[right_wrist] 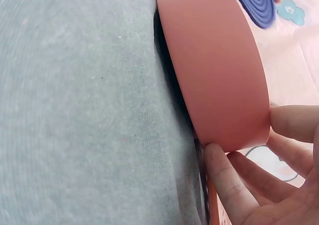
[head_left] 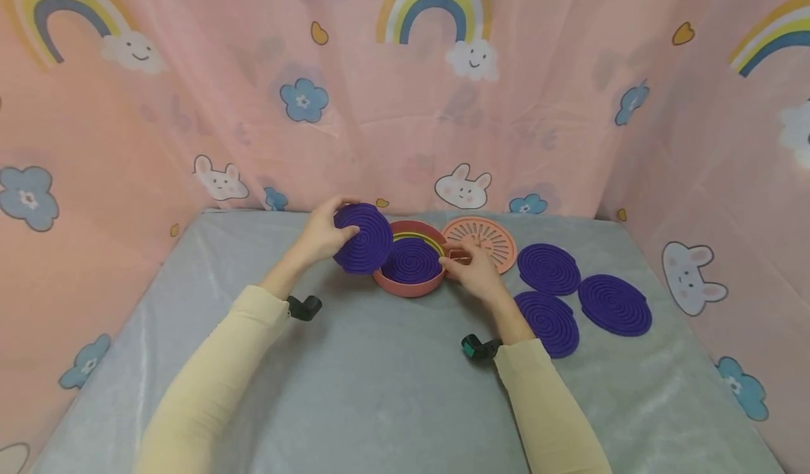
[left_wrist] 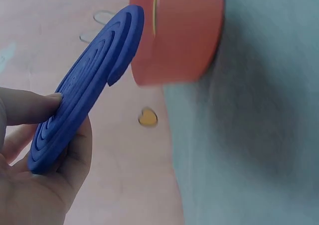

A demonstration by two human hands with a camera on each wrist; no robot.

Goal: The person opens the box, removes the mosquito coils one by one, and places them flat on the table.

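A purple spiral mosquito coil is pinched in my left hand, thumb on its face and fingers behind. It is tilted, raised off the table just left of a round pink box. Another purple mosquito coil lies inside that box, with a yellow ring showing behind it. At the box's right side, my right hand grips the wall. The right wrist view shows the thumb at the rim and a finger low on the wall.
Behind my right hand lies a slotted orange-pink lid. To the right, three more coils lie flat: one at the back, one in front and one farther right. A patterned pink curtain borders the grey-covered table.
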